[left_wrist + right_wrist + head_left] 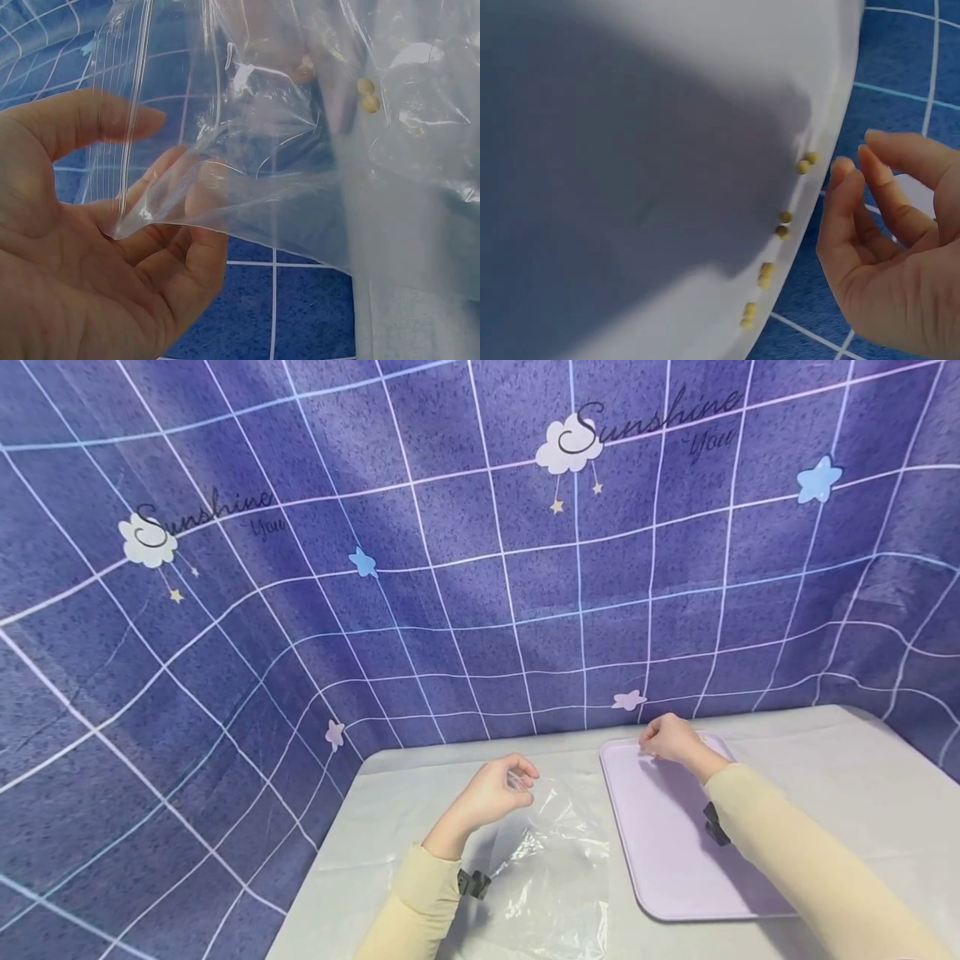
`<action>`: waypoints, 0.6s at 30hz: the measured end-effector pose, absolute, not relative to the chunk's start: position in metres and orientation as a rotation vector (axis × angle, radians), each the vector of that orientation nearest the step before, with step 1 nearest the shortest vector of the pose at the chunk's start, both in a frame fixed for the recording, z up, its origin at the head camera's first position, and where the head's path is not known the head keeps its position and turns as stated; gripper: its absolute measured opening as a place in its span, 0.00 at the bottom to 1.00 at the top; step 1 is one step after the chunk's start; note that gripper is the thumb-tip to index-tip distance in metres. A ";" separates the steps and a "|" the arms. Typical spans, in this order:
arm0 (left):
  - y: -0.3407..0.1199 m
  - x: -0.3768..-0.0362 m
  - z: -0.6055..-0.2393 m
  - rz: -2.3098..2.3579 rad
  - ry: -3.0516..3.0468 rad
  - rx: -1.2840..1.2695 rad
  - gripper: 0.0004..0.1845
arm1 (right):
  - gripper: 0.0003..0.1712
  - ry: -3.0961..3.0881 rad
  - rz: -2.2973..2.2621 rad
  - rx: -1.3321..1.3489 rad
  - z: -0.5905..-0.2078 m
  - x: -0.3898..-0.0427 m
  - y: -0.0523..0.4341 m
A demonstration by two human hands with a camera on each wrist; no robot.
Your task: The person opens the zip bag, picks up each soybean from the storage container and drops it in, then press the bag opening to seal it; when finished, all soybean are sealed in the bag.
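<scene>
My left hand (487, 793) holds the mouth of a clear zip bag (555, 868), which spreads across the table to its right. In the left wrist view the fingers curl about the bag's lower corner, and the thumb stands apart by the zip strip (133, 90). Two small round yellow beans (370, 103) show in or through the film. My right hand (670, 739) hovers at the far edge of a lilac tray (652, 860). In the right wrist view its fingers are loosely bent, with nothing visible between them, beside several yellow beans (782, 232) lying in pairs along the rim.
A pale cloth covers the table (802, 752). Behind it and to the left hangs a purple-blue checked curtain (465, 610) with clouds and stars. Dark wrist mounts (474, 883) sit at both cuffs.
</scene>
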State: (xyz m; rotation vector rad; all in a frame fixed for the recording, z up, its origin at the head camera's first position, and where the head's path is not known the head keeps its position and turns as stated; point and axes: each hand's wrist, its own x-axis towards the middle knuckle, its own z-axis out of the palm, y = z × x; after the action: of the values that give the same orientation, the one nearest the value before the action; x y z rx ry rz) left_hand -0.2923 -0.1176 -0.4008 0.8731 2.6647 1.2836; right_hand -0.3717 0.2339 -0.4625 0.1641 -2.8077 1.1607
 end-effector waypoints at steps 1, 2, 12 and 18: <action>-0.118 -0.292 -0.401 1.285 2.664 0.876 0.16 | 0.03 -2.811 1.121 0.171 -0.464 -0.372 0.235; -0.118 -0.293 -0.401 1.284 2.665 0.877 0.16 | 0.03 -2.815 1.084 0.179 -0.466 -0.373 0.236; -0.119 -0.291 -0.401 1.280 2.669 0.876 0.16 | 0.02 -2.857 0.893 0.133 -0.475 -0.374 0.235; -0.119 -0.291 -0.401 1.259 2.678 0.870 0.16 | 0.05 -2.866 0.860 0.108 -0.482 -0.379 0.232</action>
State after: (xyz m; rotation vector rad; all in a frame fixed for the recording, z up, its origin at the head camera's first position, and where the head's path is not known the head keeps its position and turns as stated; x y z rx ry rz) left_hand -0.2911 -0.1194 -0.4007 0.8703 2.6776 1.2589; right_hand -0.3794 0.2319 -0.4821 0.1084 -2.8659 0.8605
